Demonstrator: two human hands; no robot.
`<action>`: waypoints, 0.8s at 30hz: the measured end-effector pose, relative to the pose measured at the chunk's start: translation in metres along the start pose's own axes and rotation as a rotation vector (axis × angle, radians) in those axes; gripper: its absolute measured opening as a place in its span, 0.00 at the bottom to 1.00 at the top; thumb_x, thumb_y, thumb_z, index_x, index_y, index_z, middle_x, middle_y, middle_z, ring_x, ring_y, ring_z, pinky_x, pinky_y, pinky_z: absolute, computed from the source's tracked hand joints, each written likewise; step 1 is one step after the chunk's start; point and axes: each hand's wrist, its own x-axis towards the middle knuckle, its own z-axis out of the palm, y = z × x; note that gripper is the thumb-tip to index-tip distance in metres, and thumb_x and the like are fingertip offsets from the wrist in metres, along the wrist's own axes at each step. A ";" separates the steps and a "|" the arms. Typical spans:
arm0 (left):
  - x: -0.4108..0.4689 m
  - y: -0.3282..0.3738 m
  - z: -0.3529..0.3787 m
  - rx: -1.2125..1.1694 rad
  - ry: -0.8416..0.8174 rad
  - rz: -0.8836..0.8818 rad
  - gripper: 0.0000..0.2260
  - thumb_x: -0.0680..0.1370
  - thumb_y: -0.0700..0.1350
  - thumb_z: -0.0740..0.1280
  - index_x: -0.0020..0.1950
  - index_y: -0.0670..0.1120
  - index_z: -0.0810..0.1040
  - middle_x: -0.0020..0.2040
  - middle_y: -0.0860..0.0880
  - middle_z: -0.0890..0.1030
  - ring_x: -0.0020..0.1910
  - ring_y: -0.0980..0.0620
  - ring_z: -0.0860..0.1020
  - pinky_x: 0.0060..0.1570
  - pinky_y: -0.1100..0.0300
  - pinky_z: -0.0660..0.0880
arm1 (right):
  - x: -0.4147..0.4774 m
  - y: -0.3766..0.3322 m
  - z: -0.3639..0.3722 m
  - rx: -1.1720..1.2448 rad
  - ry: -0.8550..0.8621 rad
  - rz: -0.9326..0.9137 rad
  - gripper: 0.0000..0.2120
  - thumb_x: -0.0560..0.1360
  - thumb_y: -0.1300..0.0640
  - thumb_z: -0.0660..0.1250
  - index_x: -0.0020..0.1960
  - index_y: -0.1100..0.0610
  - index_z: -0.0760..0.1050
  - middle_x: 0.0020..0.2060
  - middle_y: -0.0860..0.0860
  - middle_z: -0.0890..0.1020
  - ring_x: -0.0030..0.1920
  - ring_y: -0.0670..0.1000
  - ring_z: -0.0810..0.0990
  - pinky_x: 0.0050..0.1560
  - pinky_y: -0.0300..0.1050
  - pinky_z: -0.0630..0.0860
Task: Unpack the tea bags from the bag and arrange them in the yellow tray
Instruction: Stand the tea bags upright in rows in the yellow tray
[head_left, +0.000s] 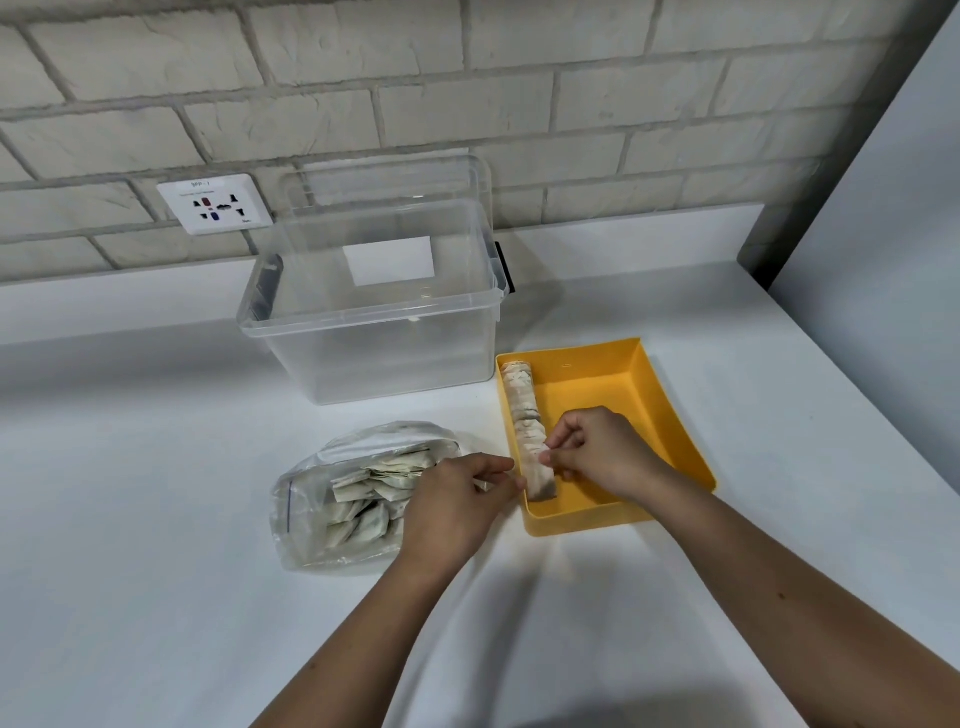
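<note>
A wall of pale grey rough-faced bricks with lighter mortar (311, 67) fills the upper part of the frame; a white square socket plate (215, 204) is mounted on it at upper left; a smooth white countertop (130, 519) spans the lower part, evenly lit with soft shadows; a plain pale flat panel (893, 197) rises along the right edge.

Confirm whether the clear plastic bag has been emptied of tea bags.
No: the plastic bag still holds a heap of tea bags, while only one row sits in the yellow tray.
</note>
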 end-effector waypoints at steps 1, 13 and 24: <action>0.000 0.000 0.000 -0.006 0.002 0.001 0.12 0.74 0.54 0.74 0.56 0.55 0.85 0.42 0.63 0.83 0.45 0.59 0.81 0.50 0.58 0.78 | 0.001 0.001 0.002 -0.016 0.000 0.008 0.07 0.69 0.56 0.77 0.43 0.56 0.80 0.33 0.50 0.84 0.33 0.48 0.81 0.40 0.41 0.77; -0.020 -0.017 -0.084 -0.560 0.146 -0.045 0.07 0.76 0.39 0.72 0.53 0.47 0.86 0.45 0.46 0.87 0.45 0.48 0.85 0.52 0.54 0.81 | -0.015 -0.022 -0.015 -0.124 0.200 -0.127 0.08 0.72 0.48 0.73 0.49 0.47 0.79 0.43 0.41 0.82 0.42 0.40 0.78 0.40 0.35 0.71; -0.032 -0.078 -0.090 0.346 0.307 0.260 0.07 0.74 0.46 0.68 0.46 0.54 0.86 0.45 0.57 0.86 0.45 0.53 0.83 0.48 0.55 0.77 | -0.045 -0.082 0.073 -0.082 0.006 -0.463 0.04 0.73 0.56 0.72 0.48 0.50 0.84 0.44 0.44 0.83 0.40 0.43 0.79 0.43 0.39 0.75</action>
